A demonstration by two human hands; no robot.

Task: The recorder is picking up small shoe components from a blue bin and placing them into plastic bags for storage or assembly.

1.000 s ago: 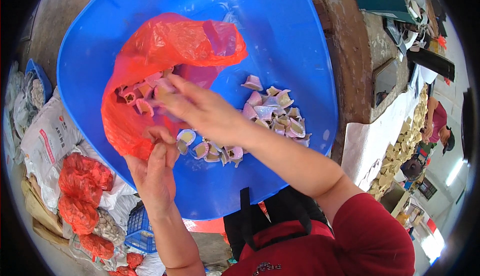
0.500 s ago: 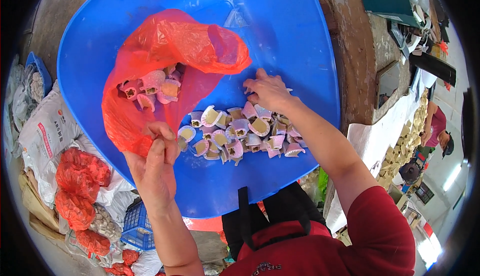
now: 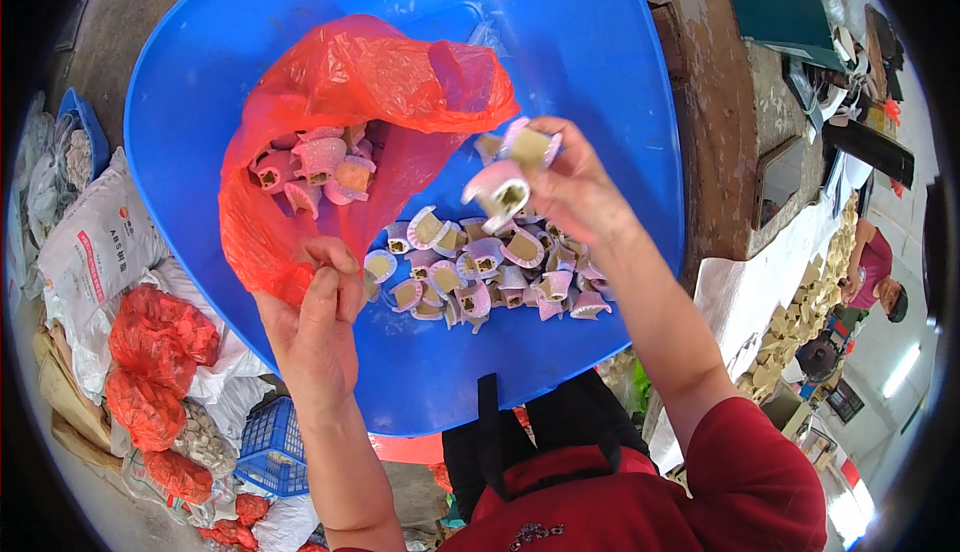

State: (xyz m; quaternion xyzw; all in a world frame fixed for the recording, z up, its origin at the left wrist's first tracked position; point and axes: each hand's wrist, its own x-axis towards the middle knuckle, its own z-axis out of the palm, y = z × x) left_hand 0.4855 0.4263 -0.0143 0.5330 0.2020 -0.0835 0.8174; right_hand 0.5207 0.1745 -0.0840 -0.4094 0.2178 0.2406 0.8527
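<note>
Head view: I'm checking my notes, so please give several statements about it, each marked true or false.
1. The left hand pinches the translucent red plastic bag. True.
2. The right hand is empty. False: it holds small, curved pink-and-tan pieces.
3. The bag contains nothing. False: similar pieces lie inside.
4. Loose pieces lie in the wide blue plastic basin. True.
5. All red bags sit in the basin. False: crumpled red plastic bags lie outside, leftward.
</note>
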